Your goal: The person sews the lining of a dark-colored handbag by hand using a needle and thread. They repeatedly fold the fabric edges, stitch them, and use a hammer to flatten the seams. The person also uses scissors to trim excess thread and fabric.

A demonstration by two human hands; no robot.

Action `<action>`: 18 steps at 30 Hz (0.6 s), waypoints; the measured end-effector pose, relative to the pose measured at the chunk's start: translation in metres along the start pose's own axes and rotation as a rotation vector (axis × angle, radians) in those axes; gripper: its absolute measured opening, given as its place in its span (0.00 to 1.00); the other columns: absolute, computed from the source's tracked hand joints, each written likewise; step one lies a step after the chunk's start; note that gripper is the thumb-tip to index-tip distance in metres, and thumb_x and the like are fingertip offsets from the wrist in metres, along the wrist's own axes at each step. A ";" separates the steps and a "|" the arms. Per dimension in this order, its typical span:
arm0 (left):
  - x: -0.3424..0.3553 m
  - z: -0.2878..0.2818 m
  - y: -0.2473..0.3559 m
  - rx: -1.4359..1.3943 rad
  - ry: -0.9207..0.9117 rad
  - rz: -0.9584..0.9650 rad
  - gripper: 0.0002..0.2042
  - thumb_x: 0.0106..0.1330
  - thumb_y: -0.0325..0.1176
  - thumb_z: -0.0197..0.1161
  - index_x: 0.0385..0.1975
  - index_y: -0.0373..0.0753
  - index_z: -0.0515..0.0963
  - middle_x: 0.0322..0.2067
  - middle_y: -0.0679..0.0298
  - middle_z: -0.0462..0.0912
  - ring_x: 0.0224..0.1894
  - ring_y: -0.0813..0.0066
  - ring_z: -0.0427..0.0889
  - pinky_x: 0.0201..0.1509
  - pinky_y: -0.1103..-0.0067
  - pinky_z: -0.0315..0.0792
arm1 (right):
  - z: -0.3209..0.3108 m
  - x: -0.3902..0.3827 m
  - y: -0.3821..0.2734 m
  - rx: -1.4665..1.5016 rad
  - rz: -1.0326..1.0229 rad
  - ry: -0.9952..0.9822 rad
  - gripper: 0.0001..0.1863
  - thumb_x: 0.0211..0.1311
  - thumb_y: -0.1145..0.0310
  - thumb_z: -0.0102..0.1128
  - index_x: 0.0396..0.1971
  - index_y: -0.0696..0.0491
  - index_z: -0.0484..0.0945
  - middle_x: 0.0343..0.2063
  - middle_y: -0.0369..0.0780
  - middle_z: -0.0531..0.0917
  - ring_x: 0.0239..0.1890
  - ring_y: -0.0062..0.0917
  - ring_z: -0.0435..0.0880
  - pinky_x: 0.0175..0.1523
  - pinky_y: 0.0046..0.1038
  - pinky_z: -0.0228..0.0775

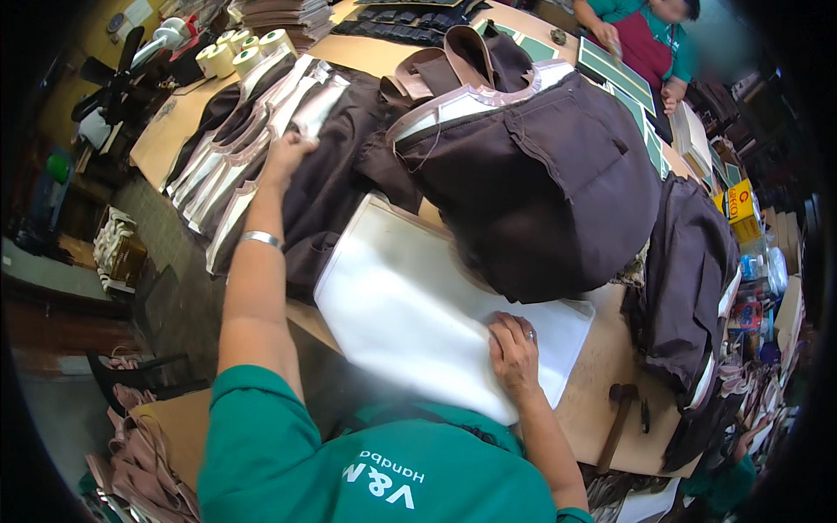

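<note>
My left hand [292, 155] reaches out to a row of overlapping dark brown fabric pieces [349, 118] with white and pinkish edges. Its fingers are closed at the edge of a brown fabric piece with a white lining [321, 106]; the exact grip is partly hidden. My right hand [514, 349] lies on a large white sheet [410, 288] in front of me, fingers slightly bent and resting on its surface. Just beyond the sheet, and overlapping its far edge, stands a bulky dark brown fabric bag [532, 183] with a pinkish rim and a loose thread.
A hammer [617, 418] lies on the table [580, 427] to the right, near another brown fabric bag piece [689, 270]. Thread cones [248, 57] stand at the far left. Across the table a person [645, 44] in a green shirt works over green panels [615, 74].
</note>
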State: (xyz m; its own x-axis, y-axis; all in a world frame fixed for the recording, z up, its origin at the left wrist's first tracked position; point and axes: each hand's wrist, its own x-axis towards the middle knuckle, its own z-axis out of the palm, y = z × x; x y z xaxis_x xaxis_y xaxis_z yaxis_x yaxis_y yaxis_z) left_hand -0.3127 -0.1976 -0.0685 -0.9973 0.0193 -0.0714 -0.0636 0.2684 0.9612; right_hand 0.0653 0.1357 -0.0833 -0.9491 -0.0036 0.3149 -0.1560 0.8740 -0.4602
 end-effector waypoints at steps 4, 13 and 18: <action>-0.010 -0.017 0.090 -0.014 0.079 0.162 0.11 0.54 0.32 0.62 0.35 0.35 0.76 0.30 0.66 0.78 0.32 0.79 0.74 0.40 0.83 0.67 | -0.005 -0.003 0.002 0.012 0.017 0.010 0.10 0.47 0.75 0.55 0.33 0.56 0.73 0.41 0.43 0.75 0.45 0.40 0.71 0.52 0.36 0.61; -0.099 -0.080 0.216 -0.029 0.343 0.743 0.18 0.64 0.32 0.52 0.51 0.28 0.66 0.49 0.55 0.70 0.51 0.68 0.70 0.55 0.75 0.67 | -0.003 -0.008 0.018 0.110 -0.066 0.121 0.10 0.45 0.75 0.56 0.31 0.53 0.72 0.37 0.40 0.75 0.41 0.34 0.72 0.51 0.33 0.62; -0.188 -0.024 0.201 0.166 0.255 0.911 0.24 0.61 0.32 0.57 0.55 0.29 0.61 0.52 0.58 0.66 0.54 0.71 0.66 0.56 0.78 0.62 | -0.029 -0.029 0.031 0.029 0.094 0.258 0.11 0.43 0.76 0.57 0.31 0.53 0.73 0.43 0.42 0.74 0.45 0.38 0.71 0.53 0.35 0.61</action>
State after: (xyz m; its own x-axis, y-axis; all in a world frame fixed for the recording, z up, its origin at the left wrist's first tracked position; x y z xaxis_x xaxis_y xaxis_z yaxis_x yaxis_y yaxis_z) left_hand -0.1388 -0.1704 0.1443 -0.6407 0.0828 0.7633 0.7263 0.3877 0.5676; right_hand 0.0960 0.1767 -0.0825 -0.8594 0.2038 0.4690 -0.0820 0.8504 -0.5198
